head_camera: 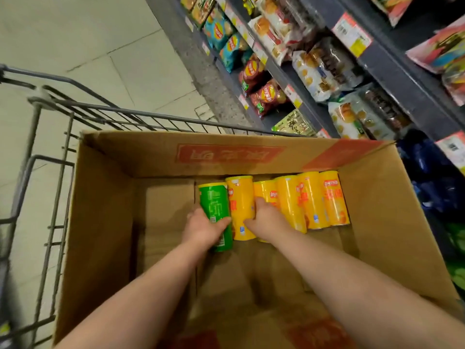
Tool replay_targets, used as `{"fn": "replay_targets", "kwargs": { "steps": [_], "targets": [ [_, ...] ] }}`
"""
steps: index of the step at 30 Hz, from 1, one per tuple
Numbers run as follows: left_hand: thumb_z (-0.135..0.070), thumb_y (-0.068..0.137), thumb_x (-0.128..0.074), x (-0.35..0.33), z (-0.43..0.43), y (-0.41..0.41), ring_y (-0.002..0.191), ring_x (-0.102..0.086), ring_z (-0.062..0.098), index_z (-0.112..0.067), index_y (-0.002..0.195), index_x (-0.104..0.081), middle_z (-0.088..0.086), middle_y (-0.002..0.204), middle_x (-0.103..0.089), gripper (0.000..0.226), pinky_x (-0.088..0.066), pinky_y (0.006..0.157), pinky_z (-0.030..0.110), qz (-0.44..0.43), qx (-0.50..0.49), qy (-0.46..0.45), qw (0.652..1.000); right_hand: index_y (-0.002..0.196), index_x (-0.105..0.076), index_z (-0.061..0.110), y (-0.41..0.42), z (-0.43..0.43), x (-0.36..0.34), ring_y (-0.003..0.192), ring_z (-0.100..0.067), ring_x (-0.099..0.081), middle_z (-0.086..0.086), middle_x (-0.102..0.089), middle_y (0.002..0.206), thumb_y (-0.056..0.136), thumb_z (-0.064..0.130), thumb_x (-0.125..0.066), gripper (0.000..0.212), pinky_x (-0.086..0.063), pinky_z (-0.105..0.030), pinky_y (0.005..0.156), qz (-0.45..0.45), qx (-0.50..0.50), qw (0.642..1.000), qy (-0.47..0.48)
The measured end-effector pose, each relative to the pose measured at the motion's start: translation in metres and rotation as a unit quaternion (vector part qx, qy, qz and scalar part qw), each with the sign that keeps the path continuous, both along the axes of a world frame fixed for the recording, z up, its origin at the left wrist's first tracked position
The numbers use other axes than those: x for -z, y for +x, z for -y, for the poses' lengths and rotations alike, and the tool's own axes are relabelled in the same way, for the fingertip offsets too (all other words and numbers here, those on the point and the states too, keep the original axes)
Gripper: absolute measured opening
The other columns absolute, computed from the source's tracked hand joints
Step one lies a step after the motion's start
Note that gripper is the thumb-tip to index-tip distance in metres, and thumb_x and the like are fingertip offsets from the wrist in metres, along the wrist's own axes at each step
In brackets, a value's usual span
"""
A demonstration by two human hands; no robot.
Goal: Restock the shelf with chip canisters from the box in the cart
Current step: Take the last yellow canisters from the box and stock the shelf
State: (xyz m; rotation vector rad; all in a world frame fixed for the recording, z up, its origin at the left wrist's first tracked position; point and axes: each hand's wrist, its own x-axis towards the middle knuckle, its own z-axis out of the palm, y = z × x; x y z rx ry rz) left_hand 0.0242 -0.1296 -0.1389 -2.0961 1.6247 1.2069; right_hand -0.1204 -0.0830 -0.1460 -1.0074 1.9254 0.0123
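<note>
Left hand [203, 229]: wrapped round the lower half of the green canister [215, 202], thumb across its front. Firm hold, by the look.

Right hand [268, 219]: fingers curled down the right side of the yellow canister [240, 200] next to the green one, thumb laid on its face. It reads as a grip on that one.

Both canisters lie on their sides at the far end of the box [105, 197], touching. Four more yellow ones [312, 200] are packed in a row to the right.

Doing it well, as I judge it:
- Lift each one straight up, so the neighbours don't roll into the gap.
- Hold at mid-body, not at the lid end.
- Clear the box wall before turning right to the shelf [392, 79].

The box sits in the wire cart [50, 172], and most of its floor is bare cardboard.

Hard to make out:
- The third yellow canister is largely covered by the right hand.
- The green one's near end is hidden behind the left wrist.
- No canister slot shows on the shelf, only blurred snack bags [266, 96].
- The dark blue packs low on the right are unreadable.
</note>
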Motion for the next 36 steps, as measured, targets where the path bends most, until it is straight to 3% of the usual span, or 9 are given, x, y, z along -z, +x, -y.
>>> {"fn": "replay_targets", "kwargs": {
  "steps": [5,11,19,24,29,32,36],
  "targets": [
    [-0.046,0.075,-0.074,0.016,0.002,0.003,0.113,-0.055,0.029,-0.009,0.127,-0.043,0.013,0.125,-0.053,0.071,-0.047,0.089,0.036,-0.019,-0.027,0.028,0.999,0.132,-0.044,0.013,0.010,0.010,0.013,0.120,-0.031,-0.052,-0.010,-0.052,0.132,0.080,0.048,-0.068,0.067,-0.046,-0.039,0.096,0.013,0.097,0.995,0.010],
    [-0.040,0.077,-0.075,0.022,0.000,0.007,0.111,-0.056,0.030,-0.009,0.126,-0.042,0.014,0.123,-0.055,0.067,-0.043,0.080,0.031,-0.034,-0.037,0.012,0.999,0.132,-0.037,0.013,0.020,0.015,0.013,0.119,-0.029,-0.053,-0.008,-0.046,0.133,0.079,0.059,-0.064,0.075,-0.047,-0.037,0.086,-0.069,0.070,0.995,0.014],
    [-0.031,0.074,-0.079,0.017,-0.007,0.012,0.109,-0.058,0.028,-0.008,0.125,-0.045,0.011,0.120,-0.058,0.066,-0.044,0.082,0.030,-0.068,-0.095,-0.002,0.993,0.128,-0.037,0.017,0.027,0.009,0.011,0.119,-0.028,-0.053,-0.006,-0.050,0.130,0.077,0.047,-0.072,0.069,-0.046,-0.037,0.087,-0.039,0.128,0.991,0.001],
    [-0.026,0.073,-0.080,0.004,-0.014,0.015,0.094,-0.058,0.021,-0.015,0.108,-0.045,0.005,0.107,-0.057,0.052,-0.048,0.082,0.030,-0.116,-0.120,-0.003,0.986,0.127,-0.038,0.018,0.020,-0.001,0.005,0.112,-0.028,-0.057,-0.006,-0.058,0.123,0.073,0.045,-0.076,0.072,-0.049,-0.039,0.091,0.045,0.191,0.981,-0.009],
    [-0.029,0.075,-0.078,-0.015,-0.019,0.005,0.081,-0.058,0.013,-0.019,0.109,-0.044,0.000,0.100,-0.059,0.048,-0.045,0.073,0.025,-0.156,-0.076,0.016,0.985,0.131,-0.038,0.012,-0.003,-0.023,-0.022,0.102,-0.019,-0.055,-0.006,-0.056,0.122,0.076,0.032,-0.074,0.069,-0.039,-0.024,0.079,0.089,0.265,0.959,-0.051],
    [-0.028,0.078,-0.076,-0.026,-0.025,-0.010,0.077,-0.055,0.010,-0.018,0.116,-0.045,0.000,0.100,-0.058,0.050,-0.042,0.067,0.022,-0.190,-0.059,0.020,0.980,0.134,-0.035,0.014,-0.018,-0.044,-0.039,0.097,-0.016,-0.051,-0.002,-0.053,0.114,0.078,0.032,-0.073,0.070,-0.037,-0.023,0.079,0.092,0.306,0.946,-0.058],
    [-0.032,0.077,-0.076,-0.037,-0.036,-0.036,0.088,-0.060,0.018,-0.020,0.117,-0.044,0.001,0.104,-0.059,0.052,-0.050,0.077,0.029,-0.224,-0.017,0.036,0.974,0.136,-0.034,0.016,-0.035,-0.075,-0.061,0.096,-0.012,-0.048,-0.001,-0.051,0.121,0.080,0.028,-0.072,0.070,-0.038,-0.022,0.081,0.091,0.365,0.923,-0.079]
  ]
}}
